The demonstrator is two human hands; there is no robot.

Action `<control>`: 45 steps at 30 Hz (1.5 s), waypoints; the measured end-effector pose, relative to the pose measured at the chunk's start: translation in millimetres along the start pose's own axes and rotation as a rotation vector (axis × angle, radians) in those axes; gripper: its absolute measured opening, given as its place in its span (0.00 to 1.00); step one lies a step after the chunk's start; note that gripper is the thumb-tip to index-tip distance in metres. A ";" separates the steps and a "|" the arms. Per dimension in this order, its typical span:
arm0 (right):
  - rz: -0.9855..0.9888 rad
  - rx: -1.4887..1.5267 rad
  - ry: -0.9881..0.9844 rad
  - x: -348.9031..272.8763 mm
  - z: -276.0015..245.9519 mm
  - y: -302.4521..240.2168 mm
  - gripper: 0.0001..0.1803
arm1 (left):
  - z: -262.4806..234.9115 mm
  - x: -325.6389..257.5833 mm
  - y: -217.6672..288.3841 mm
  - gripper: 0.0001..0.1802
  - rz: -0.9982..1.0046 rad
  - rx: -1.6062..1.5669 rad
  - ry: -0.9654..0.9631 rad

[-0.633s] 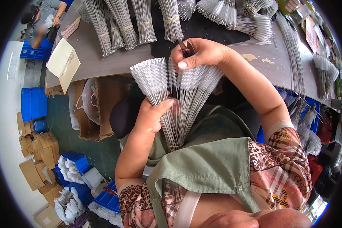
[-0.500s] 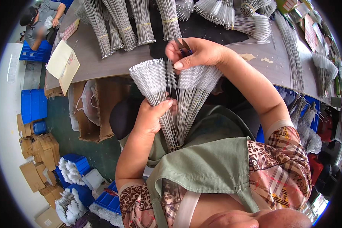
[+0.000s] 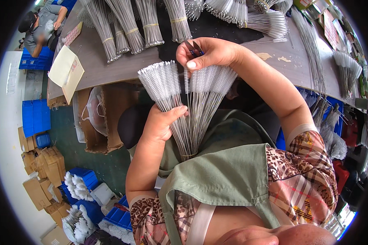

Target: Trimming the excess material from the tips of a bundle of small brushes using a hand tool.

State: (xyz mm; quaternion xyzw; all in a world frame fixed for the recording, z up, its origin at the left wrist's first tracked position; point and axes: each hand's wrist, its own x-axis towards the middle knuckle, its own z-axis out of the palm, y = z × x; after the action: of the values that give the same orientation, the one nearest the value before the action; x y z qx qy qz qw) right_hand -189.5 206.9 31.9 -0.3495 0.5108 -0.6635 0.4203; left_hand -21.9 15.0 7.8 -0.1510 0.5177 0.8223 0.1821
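Note:
A bundle of thin brushes with white bristles [image 3: 159, 83] and bare wire stems stands fanned out in front of me. A yellowish band [image 3: 189, 157] gathers the stems low down, against my green apron [image 3: 221, 179]. My left hand [image 3: 161, 122] is closed round the stems of the left part, thumb across the front. A narrow gap splits this from the right part [image 3: 214, 81]. Over the gap, my right hand [image 3: 212, 53] has its fingers curled round small dark snips [image 3: 197, 49], blades pointing up and away. Its thumb and fingertips are close to the bristle tips beside the gap.
Banded brush bundles [image 3: 150, 24] lie along the far side of the grey table [image 3: 106, 73]. An open booklet [image 3: 67, 71] sits at its left edge. Loose wires [image 3: 310, 53] are at right. Cardboard boxes [image 3: 45, 163] and blue crates [image 3: 34, 118] stand left; another person [image 3: 45, 26] sits far left.
The gap between the two parts of the bundle looks clearer; brushes that stood in it have shifted, one now beside the right part. My right hand has moved only slightly.

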 end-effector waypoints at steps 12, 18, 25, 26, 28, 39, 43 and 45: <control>-0.149 0.045 -0.174 -3.9 -13.3 9.8 0.13 | 14.8 -6.7 -0.1 0.11 -0.008 -0.065 0.095; -0.008 -0.083 0.058 -10.5 6.6 -6.9 0.11 | 18.5 -8.2 -5.8 0.12 0.055 -0.032 0.118; -0.014 -0.033 0.023 -14.0 8.1 -7.4 0.17 | 30.6 -16.6 -4.2 0.10 0.045 -0.050 0.188; -0.005 -0.025 0.003 -13.5 8.4 -10.1 0.16 | 32.1 -17.5 -3.8 0.10 0.040 -0.034 0.189; -0.003 -0.030 -0.029 -10.1 4.3 -4.6 0.16 | 32.6 -18.8 -3.7 0.11 0.050 -0.018 0.172; 0.041 0.034 -0.091 -3.2 4.0 2.1 0.12 | 27.6 -27.7 -5.7 0.14 0.018 -0.064 0.202; 0.018 0.065 -0.066 -3.2 10.2 -2.3 0.13 | 20.4 -31.7 -6.5 0.11 0.074 -0.044 0.220; 0.035 -0.008 -0.073 -4.2 13.5 -5.8 0.13 | 22.6 -33.7 -3.2 0.11 0.040 -0.101 0.252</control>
State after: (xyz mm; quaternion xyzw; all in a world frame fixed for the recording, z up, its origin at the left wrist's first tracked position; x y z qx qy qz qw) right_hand -176.9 206.3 40.5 -0.3662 0.5037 -0.6410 0.4487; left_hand 8.1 32.0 29.4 -0.2516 0.4974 0.8252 0.0914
